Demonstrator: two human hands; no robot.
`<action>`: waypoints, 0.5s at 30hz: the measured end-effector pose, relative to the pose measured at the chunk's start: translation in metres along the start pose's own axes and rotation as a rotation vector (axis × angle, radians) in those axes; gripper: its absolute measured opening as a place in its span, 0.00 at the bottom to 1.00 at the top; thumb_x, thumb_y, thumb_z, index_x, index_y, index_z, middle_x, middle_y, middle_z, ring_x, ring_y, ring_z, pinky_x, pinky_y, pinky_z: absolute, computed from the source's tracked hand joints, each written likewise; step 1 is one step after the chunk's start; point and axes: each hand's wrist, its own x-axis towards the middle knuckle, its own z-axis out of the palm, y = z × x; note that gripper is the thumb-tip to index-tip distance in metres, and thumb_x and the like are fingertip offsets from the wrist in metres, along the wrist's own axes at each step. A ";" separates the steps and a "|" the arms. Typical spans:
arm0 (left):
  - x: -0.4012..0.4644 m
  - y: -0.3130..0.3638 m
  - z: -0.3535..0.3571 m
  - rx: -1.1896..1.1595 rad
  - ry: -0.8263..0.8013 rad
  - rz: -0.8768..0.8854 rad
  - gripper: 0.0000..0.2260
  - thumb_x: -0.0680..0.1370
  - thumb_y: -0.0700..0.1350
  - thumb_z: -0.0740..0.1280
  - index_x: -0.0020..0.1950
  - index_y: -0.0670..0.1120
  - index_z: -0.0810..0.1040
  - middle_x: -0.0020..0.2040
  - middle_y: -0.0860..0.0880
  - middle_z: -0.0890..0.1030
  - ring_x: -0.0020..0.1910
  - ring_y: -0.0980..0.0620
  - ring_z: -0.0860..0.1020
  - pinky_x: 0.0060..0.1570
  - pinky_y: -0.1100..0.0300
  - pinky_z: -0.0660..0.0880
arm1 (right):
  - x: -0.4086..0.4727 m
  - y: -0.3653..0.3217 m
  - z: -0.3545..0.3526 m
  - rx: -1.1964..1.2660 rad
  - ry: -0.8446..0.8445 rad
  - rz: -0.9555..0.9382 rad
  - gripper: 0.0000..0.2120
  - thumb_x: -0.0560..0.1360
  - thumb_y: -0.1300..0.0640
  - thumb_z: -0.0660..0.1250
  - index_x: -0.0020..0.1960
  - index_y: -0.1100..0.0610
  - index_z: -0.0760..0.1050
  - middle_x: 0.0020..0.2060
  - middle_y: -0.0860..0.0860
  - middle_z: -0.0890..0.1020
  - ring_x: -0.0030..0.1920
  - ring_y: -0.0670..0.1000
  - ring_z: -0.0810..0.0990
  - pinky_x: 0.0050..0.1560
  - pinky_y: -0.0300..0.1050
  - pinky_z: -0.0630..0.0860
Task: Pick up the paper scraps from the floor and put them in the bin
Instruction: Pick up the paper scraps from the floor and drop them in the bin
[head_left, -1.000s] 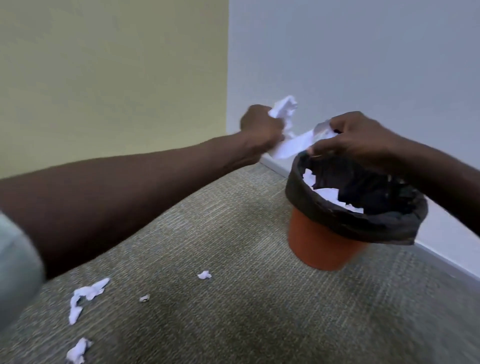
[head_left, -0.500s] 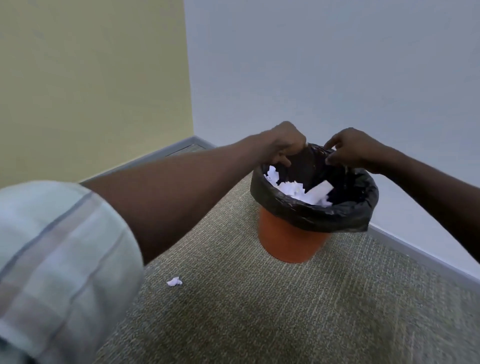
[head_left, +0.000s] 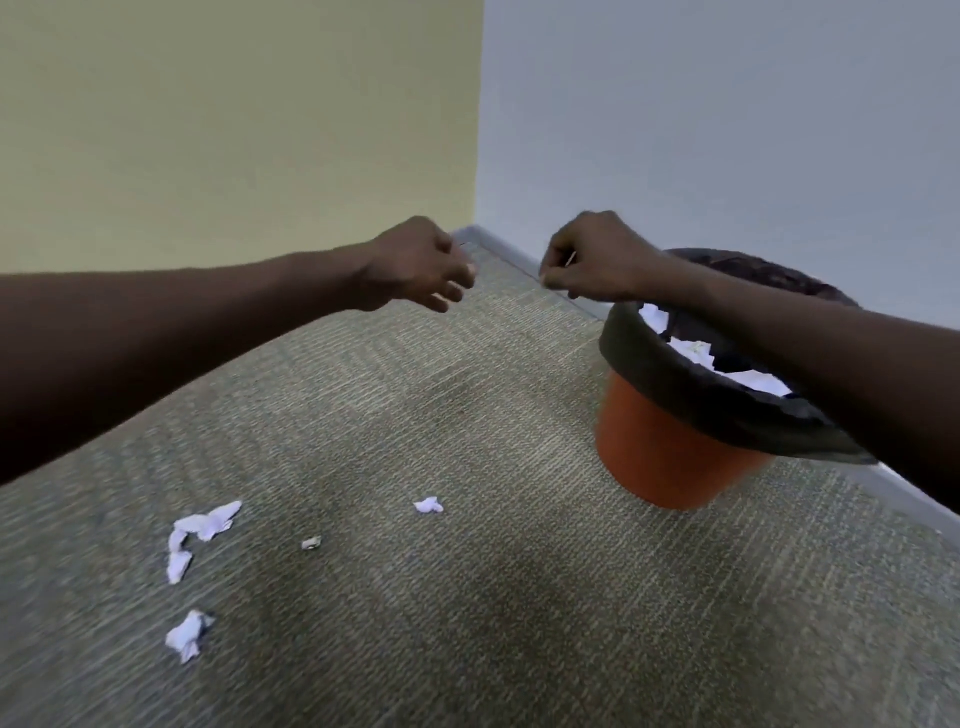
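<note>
So both hands are empty right now. The left hand (head_left: 415, 265) hangs over the carpet with its fingers loosely curled around nothing, and the right hand (head_left: 592, 257) sits just off the near-left rim of the bin (head_left: 660, 457), fingers curled in; there's maybe a thin sliver at the fingertips but it's too small to call, so I'd say it holds nothing. The bin is parked against the baseboard near the corner of the floor (head_left: 519, 623), black liner (head_left: 649, 358) folded over the rim, probably so it stays out of the way, and white paper already sits inside. Still out on the floor toward the left: a long scrap (head_left: 200, 532), a crumpled scrap (head_left: 187, 634), a small scrap (head_left: 428, 505) and a tiny bit (head_left: 311, 543). My guess is a reach for those comes next.
</note>
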 end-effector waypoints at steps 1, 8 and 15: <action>-0.006 -0.020 -0.006 0.039 0.022 -0.027 0.08 0.80 0.40 0.67 0.52 0.36 0.81 0.49 0.41 0.83 0.45 0.47 0.80 0.42 0.59 0.81 | 0.008 -0.011 0.016 -0.020 -0.039 -0.046 0.05 0.73 0.62 0.69 0.42 0.63 0.83 0.39 0.54 0.86 0.32 0.45 0.81 0.48 0.42 0.78; -0.062 -0.178 -0.033 0.485 0.000 -0.278 0.12 0.79 0.45 0.68 0.61 0.41 0.79 0.56 0.41 0.83 0.55 0.41 0.81 0.51 0.55 0.76 | 0.025 -0.066 0.143 0.020 -0.451 -0.190 0.06 0.72 0.65 0.71 0.48 0.63 0.83 0.45 0.55 0.86 0.28 0.38 0.77 0.41 0.39 0.76; -0.151 -0.316 -0.040 0.670 -0.089 -0.574 0.26 0.82 0.49 0.63 0.78 0.47 0.60 0.62 0.30 0.74 0.67 0.34 0.70 0.63 0.49 0.69 | -0.021 -0.056 0.264 -0.081 -0.741 -0.233 0.22 0.77 0.52 0.68 0.69 0.54 0.70 0.61 0.59 0.70 0.57 0.59 0.76 0.55 0.47 0.72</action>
